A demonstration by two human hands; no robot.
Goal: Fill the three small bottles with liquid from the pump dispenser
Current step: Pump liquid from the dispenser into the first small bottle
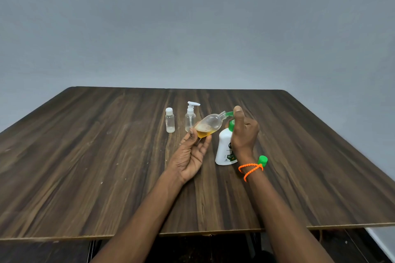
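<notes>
Tilted clear bottle (208,126) part-filled amber at white pump dispenser (225,147) nozzle, two small bottles (170,120) upright behind

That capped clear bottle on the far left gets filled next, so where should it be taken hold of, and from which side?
Grip the flip-cap bottle around its straight middle, coming from its left. It stands upright with bare table on that side, while the small pump bottle stands close on its right. The cap is narrower and must come off anyway.

left hand (190,156) pinching, right hand (243,132) pressing
</notes>
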